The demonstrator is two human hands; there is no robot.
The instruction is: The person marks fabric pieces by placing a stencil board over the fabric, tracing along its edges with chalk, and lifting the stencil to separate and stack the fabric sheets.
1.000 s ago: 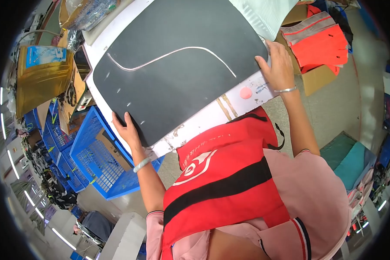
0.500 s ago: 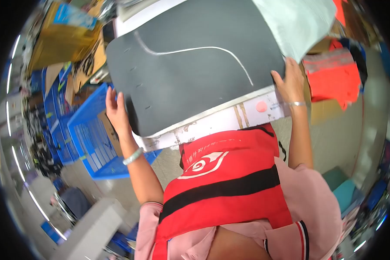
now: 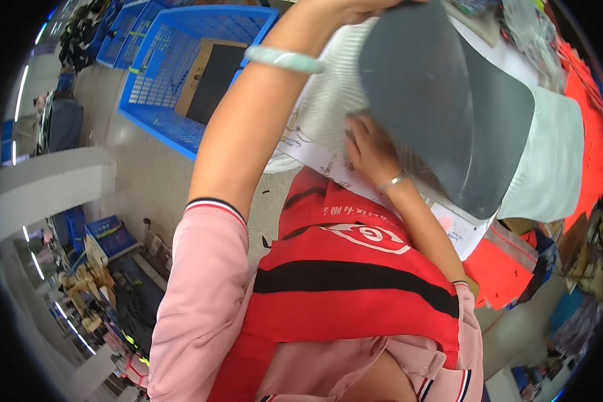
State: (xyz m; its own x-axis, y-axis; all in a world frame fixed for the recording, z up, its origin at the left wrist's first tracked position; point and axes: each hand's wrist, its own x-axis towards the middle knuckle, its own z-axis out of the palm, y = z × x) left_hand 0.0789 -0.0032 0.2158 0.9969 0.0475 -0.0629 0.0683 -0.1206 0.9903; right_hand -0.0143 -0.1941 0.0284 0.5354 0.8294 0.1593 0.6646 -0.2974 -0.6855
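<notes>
A dark grey sheet point(image 3: 419, 87) is raised and bent over the white work table point(image 3: 305, 149), with another dark part point(image 3: 499, 120) behind it on the right. At the top edge of the view, my left hand point(image 3: 368, 7) grips the sheet's upper edge; its fingertips are partly cut off. My right hand point(image 3: 372, 149) is under the sheet's lower left side, fingers slightly bent and apart, over white ribbed material point(image 3: 331, 94); its fingers are somewhat blurred. A pale foam-like sheet point(image 3: 549, 154) lies to the right of the dark sheet.
A blue crate point(image 3: 161, 130) with cardboard and a dark piece inside stands left of the table. Bright orange fabric pieces point(image 3: 499, 268) lie at the right, with more orange fabric point(image 3: 593, 147) above. Clear plastic bags point(image 3: 529, 33) are at the upper right.
The dark sheet has been lifted and bent, and its white curved line no longer shows. My left hand has moved up to its far edge; my right hand has moved left beneath it. The view has turned.
</notes>
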